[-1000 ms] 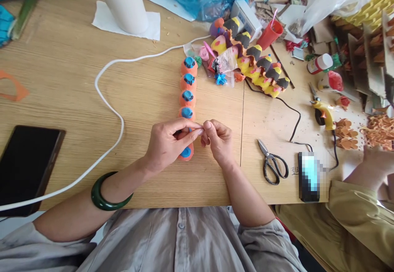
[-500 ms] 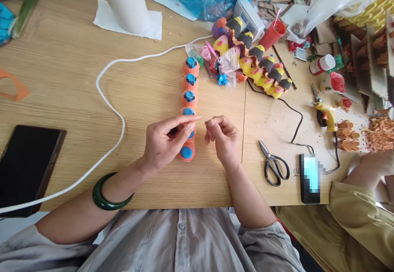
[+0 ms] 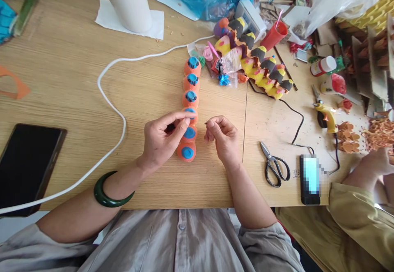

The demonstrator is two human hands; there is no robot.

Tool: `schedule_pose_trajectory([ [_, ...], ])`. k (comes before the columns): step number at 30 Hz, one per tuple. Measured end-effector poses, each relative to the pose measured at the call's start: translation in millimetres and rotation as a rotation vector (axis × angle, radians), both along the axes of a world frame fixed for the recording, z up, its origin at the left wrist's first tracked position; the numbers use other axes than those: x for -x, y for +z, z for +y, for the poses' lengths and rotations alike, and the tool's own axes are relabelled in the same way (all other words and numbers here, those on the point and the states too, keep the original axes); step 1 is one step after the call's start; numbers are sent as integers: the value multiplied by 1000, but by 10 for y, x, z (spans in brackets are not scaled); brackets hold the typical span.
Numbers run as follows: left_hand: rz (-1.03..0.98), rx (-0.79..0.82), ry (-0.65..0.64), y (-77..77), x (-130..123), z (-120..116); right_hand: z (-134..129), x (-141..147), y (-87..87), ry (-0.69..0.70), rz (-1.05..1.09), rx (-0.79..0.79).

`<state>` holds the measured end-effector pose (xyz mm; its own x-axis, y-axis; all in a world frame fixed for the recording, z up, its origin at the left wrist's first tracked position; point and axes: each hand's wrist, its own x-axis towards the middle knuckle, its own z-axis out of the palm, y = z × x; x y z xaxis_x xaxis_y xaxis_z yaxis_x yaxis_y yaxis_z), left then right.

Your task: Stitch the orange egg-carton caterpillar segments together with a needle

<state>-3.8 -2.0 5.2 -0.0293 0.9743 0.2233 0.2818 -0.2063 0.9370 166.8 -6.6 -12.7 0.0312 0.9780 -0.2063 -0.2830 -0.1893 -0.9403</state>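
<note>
A strip of orange egg-carton cups [image 3: 191,84] stands upside down on the table, running away from me, with a blue clay disc on each dome. The far discs carry small black marks; the two nearest are plain blue. My left hand [image 3: 161,138] is at the strip's left side, its index finger and thumb reaching over the fourth dome. Something dark shows inside its curled fingers, but I cannot make it out. Right of the strip, my right hand [image 3: 224,138] pinches a tiny dark bit of clay [image 3: 206,123] between thumb and index finger.
Scissors [image 3: 272,165] and a phone [image 3: 310,181] lie at right, near a co-worker's arm [image 3: 366,171]. A painted carton piece [image 3: 258,64] and clay packets stand behind. A white cable [image 3: 107,105] curves across the left, near a black tablet [image 3: 29,165].
My left index finger and thumb have drawn back slightly left, away from my right hand, showing more of the near domes. My right hand keeps its pinch in nearly the same place.
</note>
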Motion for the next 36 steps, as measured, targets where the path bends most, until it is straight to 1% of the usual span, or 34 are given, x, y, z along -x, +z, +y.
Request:
schedule_pose_trajectory([
  [2, -7, 13, -1, -8, -2, 4, 4, -3, -2, 22, -5, 13],
  [6, -3, 31, -7, -24, 2, 5, 12, -7, -8, -7, 14, -2],
  [9, 5, 45, 0, -33, 8, 3, 10, -4, -6, 8, 39, 7],
  [11, 1, 51, -1, -38, 9, 2, 6, 0, -3, -5, 46, 1],
  [13, -8, 57, -3, -40, 7, 0, 3, 3, 1, -20, 36, -6],
  [16, -25, 67, -20, -39, 2, -4, 1, 3, 5, 10, -11, 12],
  [19, -29, 78, -52, -36, -4, -8, -1, 3, 8, 19, -39, 21],
  [22, -20, 70, -119, -40, -15, -13, -11, 12, 12, 20, -60, 14],
  [24, -12, 47, -175, -46, -28, -18, -24, 25, 16, 31, -60, 0],
  [26, -4, 11, -201, -50, -40, -25, -40, 40, 16, 49, -50, -15],
  [29, 3, -31, -190, -43, -49, -38, -61, 49, 5, 77, -42, -18],
  [34, 12, 37, -163, -18, -40, -49, -68, 13, -23, 142, -27, -31],
  [36, -5, 41, -152, -22, -36, -47, -64, 4, -17, 154, -36, -23],
])
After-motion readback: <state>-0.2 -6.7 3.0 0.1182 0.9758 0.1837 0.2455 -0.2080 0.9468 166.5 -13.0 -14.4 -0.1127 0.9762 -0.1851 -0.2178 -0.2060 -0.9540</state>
